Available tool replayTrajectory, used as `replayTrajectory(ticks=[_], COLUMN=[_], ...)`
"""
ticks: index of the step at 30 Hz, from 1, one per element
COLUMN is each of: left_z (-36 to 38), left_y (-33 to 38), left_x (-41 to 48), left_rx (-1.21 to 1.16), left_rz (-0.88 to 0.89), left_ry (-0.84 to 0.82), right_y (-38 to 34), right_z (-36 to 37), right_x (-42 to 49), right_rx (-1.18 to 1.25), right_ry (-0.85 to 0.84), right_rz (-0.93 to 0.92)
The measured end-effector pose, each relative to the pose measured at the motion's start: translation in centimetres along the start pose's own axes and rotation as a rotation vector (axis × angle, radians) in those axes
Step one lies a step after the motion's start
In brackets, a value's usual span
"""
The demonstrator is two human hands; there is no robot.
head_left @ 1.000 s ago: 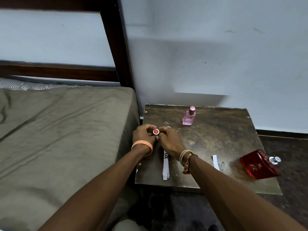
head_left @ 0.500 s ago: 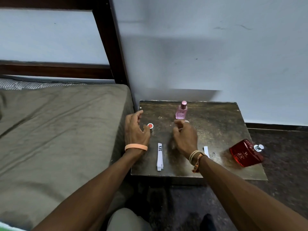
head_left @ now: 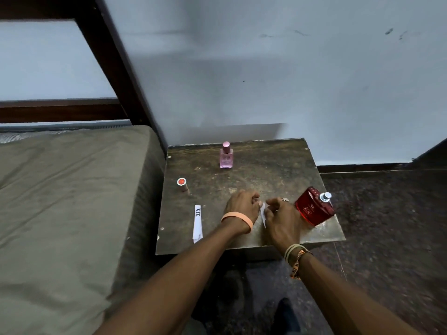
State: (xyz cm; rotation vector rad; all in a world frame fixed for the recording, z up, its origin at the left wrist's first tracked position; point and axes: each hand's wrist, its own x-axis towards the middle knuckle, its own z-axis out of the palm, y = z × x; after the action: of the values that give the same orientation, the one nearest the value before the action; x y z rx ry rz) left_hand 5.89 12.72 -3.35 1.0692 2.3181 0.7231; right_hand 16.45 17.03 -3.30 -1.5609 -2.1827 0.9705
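On the worn table point(head_left: 266, 170) beside the bed point(head_left: 72, 189), against a grey wall point(head_left: 266, 68), a paper strip point(head_left: 263, 215) is pinched by fingers of the left hand point(head_left: 242, 206) and the right hand point(head_left: 281, 221).

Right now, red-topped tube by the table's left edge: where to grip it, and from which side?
Probably pinch the barrel of the red-topped tube just below its top, coming from the right: it stands upright and apart, with the bed close against the table on its left.

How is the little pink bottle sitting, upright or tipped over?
Upright: the pink bottle stands on its base near the far edge of the table, its pink cap on top, pointing up.
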Motion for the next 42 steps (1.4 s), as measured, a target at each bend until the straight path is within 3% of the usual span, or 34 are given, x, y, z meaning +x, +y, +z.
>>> replayTrajectory(ticks=[5, 14, 20, 23, 25, 33, 42], left_z=[1.1, 1.2, -0.9, -1.8, -2.2, -1.4, -1.6], left_y=[-0.1, 0.4, 1.9, 3.0, 3.8, 5.2, 6.8], left_x=[0.2, 0.0, 0.3, 0.4, 0.3, -0.1, -2.2], left_rx=[0.101, -0.095, -0.449, -0.562, -0.598, -0.640, -0.745], left_rz=[0.017, -0.047, -0.091, -0.076, -0.058, -0.094, -0.223], left_ry=[0.017, 0.100, 0.139, 0.130, 0.124, 0.092, -0.021], right_y=[1.1, 1.3, 0.3, 0.0, 0.1, 4.8, 3.2], right_z=[0.5, -0.3, -4.5, -7.1, -8.7, -9.7, -9.6], right_x=[0.1, -0.3, -1.4, -0.7, -0.4, -0.2, -1.2], right_rx=[0.022, 0.042, -0.114, -0.093, -0.058, 0.146, 0.427], right_ry=[-0.044, -0.004, 0.336, 0.516, 0.549, 0.147, 0.110], right_rz=[-0.031, -0.138, -0.527, -0.492, -0.405, -0.061, -0.030])
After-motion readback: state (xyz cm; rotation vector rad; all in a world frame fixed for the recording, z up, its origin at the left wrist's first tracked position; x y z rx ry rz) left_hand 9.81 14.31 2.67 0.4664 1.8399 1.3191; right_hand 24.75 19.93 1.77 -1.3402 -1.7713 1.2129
